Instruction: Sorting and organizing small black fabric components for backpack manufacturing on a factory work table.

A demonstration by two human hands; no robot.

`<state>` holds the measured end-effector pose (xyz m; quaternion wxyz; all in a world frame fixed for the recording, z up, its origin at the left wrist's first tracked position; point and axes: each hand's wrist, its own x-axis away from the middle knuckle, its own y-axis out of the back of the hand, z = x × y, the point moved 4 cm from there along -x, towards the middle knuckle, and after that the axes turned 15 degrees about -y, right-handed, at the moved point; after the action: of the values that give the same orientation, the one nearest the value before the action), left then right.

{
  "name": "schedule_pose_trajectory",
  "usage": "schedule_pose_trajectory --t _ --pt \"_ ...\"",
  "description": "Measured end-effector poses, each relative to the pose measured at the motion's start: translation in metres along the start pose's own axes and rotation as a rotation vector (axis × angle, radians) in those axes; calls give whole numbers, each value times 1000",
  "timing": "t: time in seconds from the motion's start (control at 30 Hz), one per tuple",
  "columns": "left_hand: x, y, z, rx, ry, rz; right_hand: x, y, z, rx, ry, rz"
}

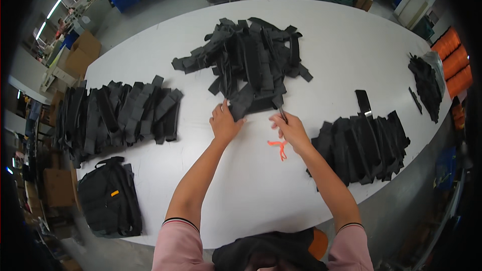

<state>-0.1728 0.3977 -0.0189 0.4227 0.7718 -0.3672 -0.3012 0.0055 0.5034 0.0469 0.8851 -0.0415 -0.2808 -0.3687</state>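
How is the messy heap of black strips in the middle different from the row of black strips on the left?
The middle heap is jumbled, its strips pointing many ways; the left row has strips mostly lined up side by side. The person's left hand touches the heap's near edge, but no hand touches the row. Both are made of dark fabric-like strips on the white table.

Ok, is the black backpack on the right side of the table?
No, the black backpack lies at the left end of the table.
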Motion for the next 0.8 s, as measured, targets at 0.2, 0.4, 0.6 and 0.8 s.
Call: schedule_pose_trajectory --t 0.2,0.4,0.6,0.8 --pt "-3 -50 8 7 -62 158 -135 -16 58 422 193 -440" --pt "35 -32 8 170 -170 237 -174 -29 68 672 -15 -566" --pt "89 14 31 1056 341 262 -125 -7 89 -121 -137 141" --pt "133 130 8 1736 173 -83 36 66 161 -271 242 173"
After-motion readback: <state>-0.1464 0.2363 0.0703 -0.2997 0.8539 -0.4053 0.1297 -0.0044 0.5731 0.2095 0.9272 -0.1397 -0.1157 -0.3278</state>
